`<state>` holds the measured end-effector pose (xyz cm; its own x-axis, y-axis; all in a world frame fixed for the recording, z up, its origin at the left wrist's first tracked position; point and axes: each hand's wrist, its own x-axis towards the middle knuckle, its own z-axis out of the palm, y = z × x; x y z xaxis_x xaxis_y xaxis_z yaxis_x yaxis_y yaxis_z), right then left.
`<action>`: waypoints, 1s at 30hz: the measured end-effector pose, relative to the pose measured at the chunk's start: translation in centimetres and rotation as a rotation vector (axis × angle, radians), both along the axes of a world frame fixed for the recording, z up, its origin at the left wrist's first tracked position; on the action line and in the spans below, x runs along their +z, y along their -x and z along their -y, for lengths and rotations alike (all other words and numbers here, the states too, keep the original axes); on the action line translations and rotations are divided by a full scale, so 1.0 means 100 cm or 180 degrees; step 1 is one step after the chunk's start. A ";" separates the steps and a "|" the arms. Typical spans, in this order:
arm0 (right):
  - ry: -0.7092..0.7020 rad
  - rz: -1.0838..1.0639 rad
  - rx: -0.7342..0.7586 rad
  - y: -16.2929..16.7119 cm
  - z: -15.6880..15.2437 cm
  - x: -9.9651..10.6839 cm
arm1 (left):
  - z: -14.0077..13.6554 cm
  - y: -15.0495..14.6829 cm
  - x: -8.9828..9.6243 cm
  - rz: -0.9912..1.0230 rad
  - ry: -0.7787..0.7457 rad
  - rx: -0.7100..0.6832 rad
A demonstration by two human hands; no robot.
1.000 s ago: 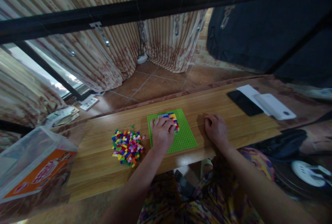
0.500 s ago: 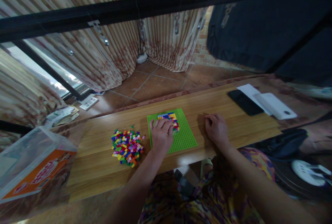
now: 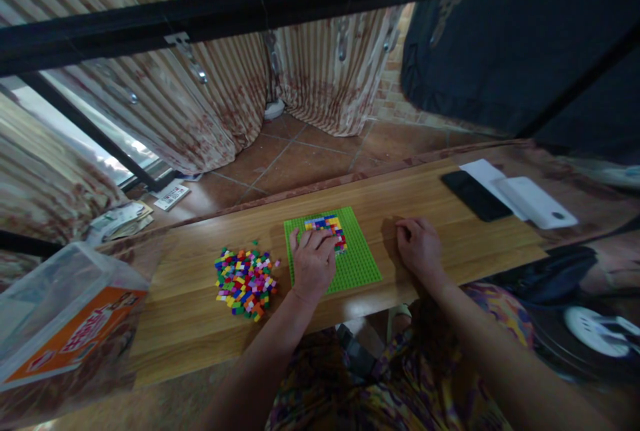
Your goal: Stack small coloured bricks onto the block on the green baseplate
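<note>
My left hand (image 3: 315,261) is over the green studded baseplate (image 3: 361,264), palm down. Its fingers are bent, with the index finger and thumb together at the edge of a patch of coloured toy bricks (image 3: 327,221) built on the plate. Whatever sits between those fingertips is hidden or too small to make out. My right hand (image 3: 419,244) rests on the table to the right of the plate, fingers curled in a loose fist with nothing visible in it. Left of the plate lies a heap of small loose bricks (image 3: 245,284) in many colours.
The wooden table (image 3: 185,298) carries a black phone (image 3: 476,196) and a white box (image 3: 537,203) at its right end. A clear plastic tub with an orange label (image 3: 80,334) stands off the left end. A dark metal bar (image 3: 225,14) crosses beyond the table.
The view has shifted very slightly. My left hand stays at the brick patch with barely any movement, and my right hand rests in the same spot.
</note>
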<state>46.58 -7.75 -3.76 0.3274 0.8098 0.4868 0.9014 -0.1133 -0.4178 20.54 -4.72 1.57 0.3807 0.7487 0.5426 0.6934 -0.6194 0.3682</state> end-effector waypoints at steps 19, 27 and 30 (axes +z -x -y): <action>-0.0009 0.0107 -0.0006 0.000 0.000 -0.001 | 0.019 0.019 0.005 -0.0118 0.0329 0.0094; -0.0077 0.0003 0.0019 -0.001 0.000 -0.003 | 0.014 0.104 -0.007 -0.0260 0.0346 0.1143; -0.0089 0.0025 0.0010 -0.001 0.000 -0.002 | 0.013 0.121 -0.006 -0.0414 0.0430 0.1303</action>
<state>46.69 -7.75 -3.94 0.3208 0.7969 0.5119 0.9051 -0.0987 -0.4136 8.40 -6.04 0.97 0.0969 0.9128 0.3967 0.9172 -0.2367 0.3206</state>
